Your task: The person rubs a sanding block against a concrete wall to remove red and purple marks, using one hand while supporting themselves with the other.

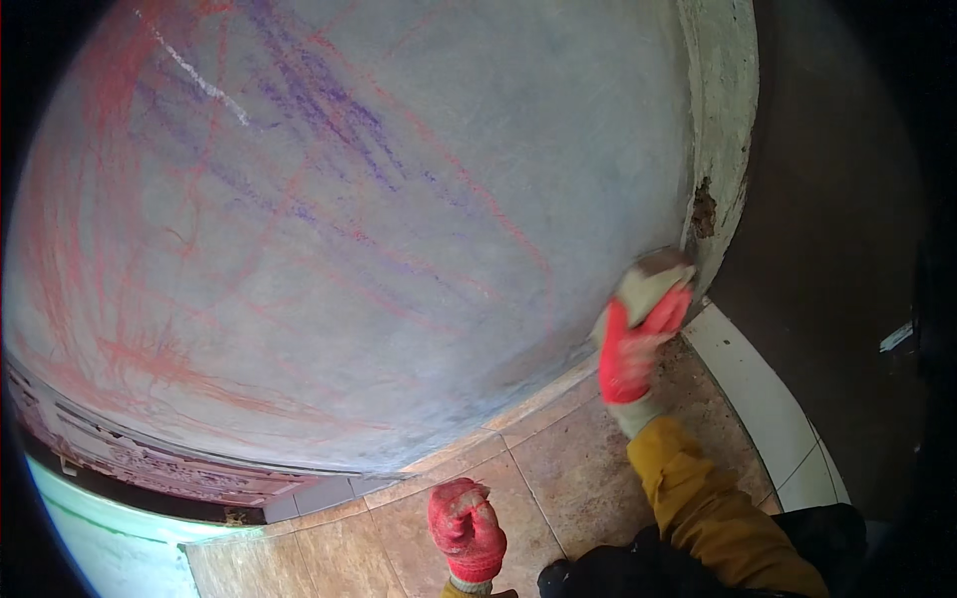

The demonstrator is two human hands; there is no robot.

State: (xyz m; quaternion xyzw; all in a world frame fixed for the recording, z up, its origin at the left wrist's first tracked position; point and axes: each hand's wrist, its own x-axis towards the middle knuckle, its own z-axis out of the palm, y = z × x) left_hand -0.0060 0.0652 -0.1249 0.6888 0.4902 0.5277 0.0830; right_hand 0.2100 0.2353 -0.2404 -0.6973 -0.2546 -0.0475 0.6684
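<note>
In a red work glove, my right hand (641,336) grips a pale block-like tool (649,291), blurred, against the lower right corner of the grey wall (478,187). The kind of tool cannot be told. My left hand (466,527), in a worn red glove, is curled closed in front of the wall's foot, over the tiled floor; nothing shows in it. Red, purple and white chalk-like marks (329,105) cover much of the wall's left and middle.
Brown floor tiles (576,471) run along the wall. A pale door frame (721,112) with a chipped patch edges the wall at right. White edge tiles (748,381) border a dark area beyond. A worn, peeling frame (149,456) stands at lower left.
</note>
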